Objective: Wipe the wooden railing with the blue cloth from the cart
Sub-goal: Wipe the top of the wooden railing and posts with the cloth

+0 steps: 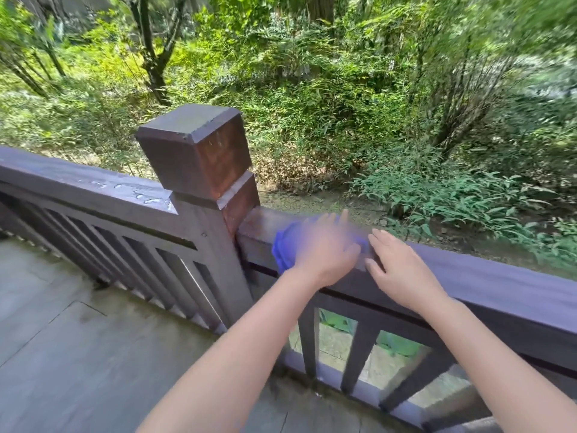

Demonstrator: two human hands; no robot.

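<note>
A: Where is the blue cloth point(285, 245)?
B: On the top of the wooden railing point(468, 279), just right of the square corner post point(199, 157); it lies bunched under the left hand point(324, 248), with a fold spilling over the near edge of the rail on the post side

A: How does that hand hold it?
B: Flat, fingers spread and pressing down on the cloth rather than curled round it; the hand is blurred, so the finer grip I cannot tell

A: And the other hand?
B: The right hand point(402, 270) rests palm-down on the same rail, just beyond the left one from the post, holding nothing, fingers loosely together; the two hands lie close but I cannot tell whether they touch

A: What lies around the post?
B: To its left a second rail run with water drops point(146, 198) on top; below both runs, upright slats; on the near side a grey plank deck point(78, 339); past the post, green brush and tree trunks point(153, 57)
</note>
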